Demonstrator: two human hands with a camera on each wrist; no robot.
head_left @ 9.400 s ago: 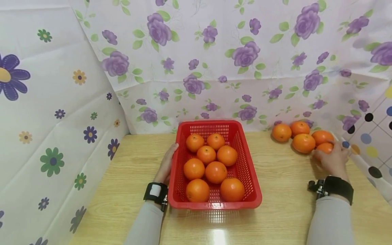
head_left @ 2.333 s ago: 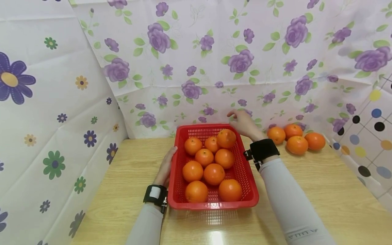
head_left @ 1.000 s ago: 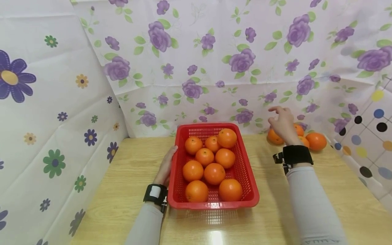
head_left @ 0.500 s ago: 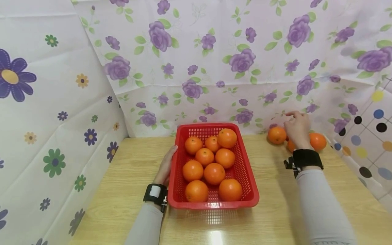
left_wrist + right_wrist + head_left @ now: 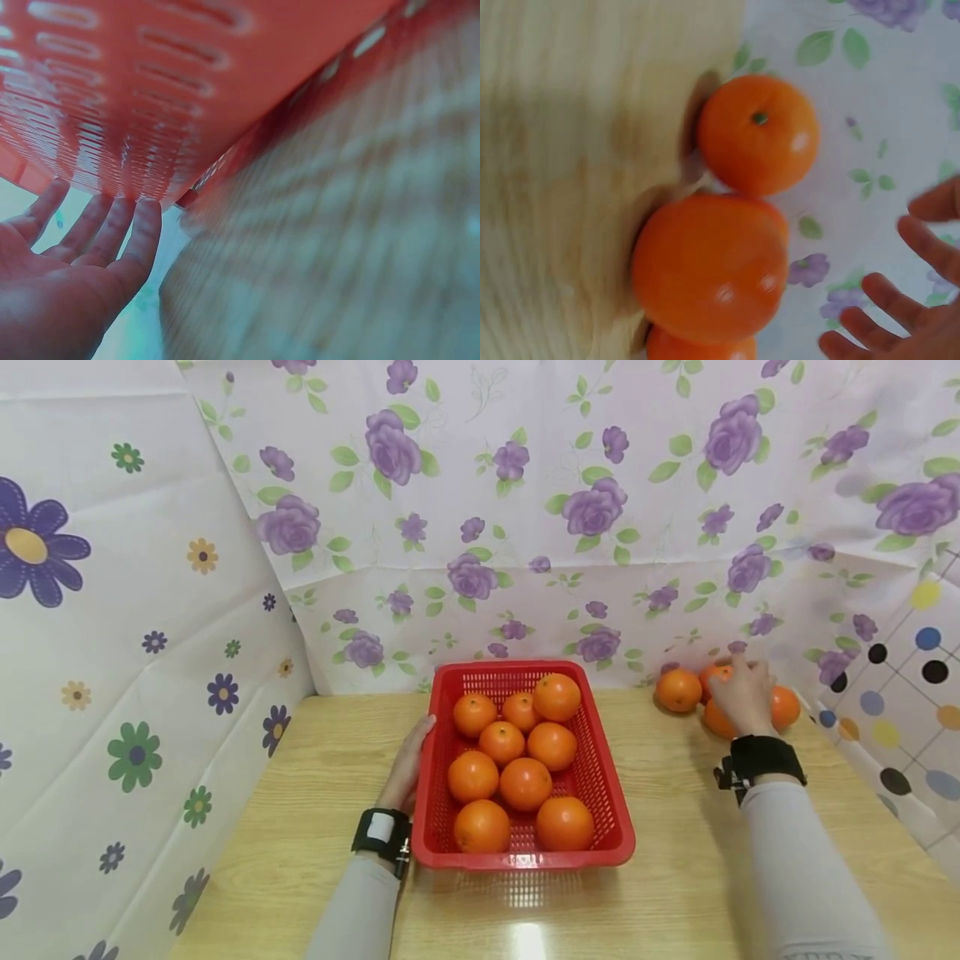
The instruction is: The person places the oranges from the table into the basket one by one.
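My left hand [image 5: 405,768] rests along the left side of a red plastic basket [image 5: 525,862]. In the left wrist view its straight, spread fingers [image 5: 142,240] touch the slotted wall. Several oranges lie inside the basket, one [image 5: 557,697] sitting higher at the back right. At the table's back right, my right hand [image 5: 746,697] hovers over a cluster of loose oranges and partly covers it. The right wrist view has its fingers [image 5: 889,296] spread and apart from a large orange [image 5: 709,270]; beyond that is an orange with a green stem end [image 5: 757,146].
A light wooden table [image 5: 675,827] carries everything. Flowered cloth [image 5: 525,510] rises behind it, with a daisy-print sheet [image 5: 135,635] on the left and a dotted sheet [image 5: 911,693] on the right. The loose oranges sit close to the back cloth.
An orange was added to the basket's back right earlier. Since then my right hand has moved right from the basket and lowered over the loose oranges. My left hand has stayed at the basket.
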